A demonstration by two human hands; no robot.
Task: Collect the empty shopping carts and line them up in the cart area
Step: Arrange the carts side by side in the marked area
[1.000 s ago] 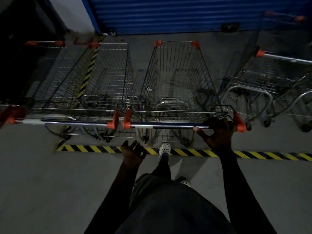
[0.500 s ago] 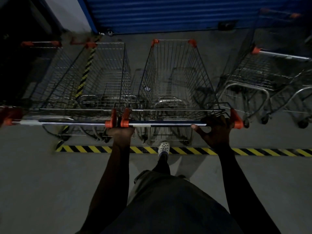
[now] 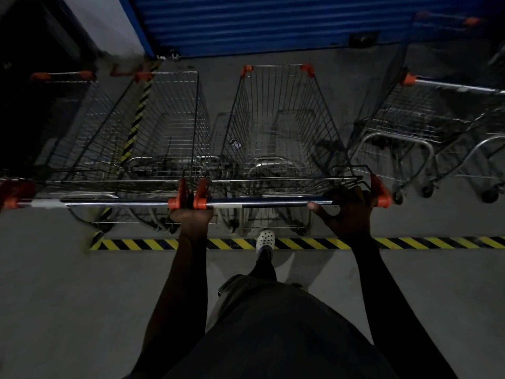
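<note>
I am holding the right cart (image 3: 276, 127) by its handle bar (image 3: 267, 204), standing behind it with both arms extended. My right hand (image 3: 351, 212) is clamping the bar close to its right end, with the fingers curling over the top and the thumb lying along the tube toward the middle. My left hand (image 3: 194, 216) is closing on the opposite end, directly under the orange end caps (image 3: 200, 196), where this bar is meeting the bar of the left cart (image 3: 153, 127). The fingers are hiding behind the tube, so I cannot tell whether they are also catching the neighbouring cap.

Both carts are standing side by side with empty baskets, noses pointing at the blue shutter (image 3: 273, 20) and rear wheels just beyond the striped floor line (image 3: 410, 242). Their handles are lying nearly on one straight line. More carts (image 3: 426, 124) are standing at an angle to the right, apart from the pair.

Handling notes: I am treating the cart as a rigid wire-and-tube frame that is light while empty, rolls freely on castors, and is inclined to swing at the nose when pushed from one side only. I am therefore judging a wide two-handed grip on the metal tube to be the correct hold, not the wire basket rim. The gap to the left cart is narrow, so I am expecting a pinch risk at the caps.
</note>
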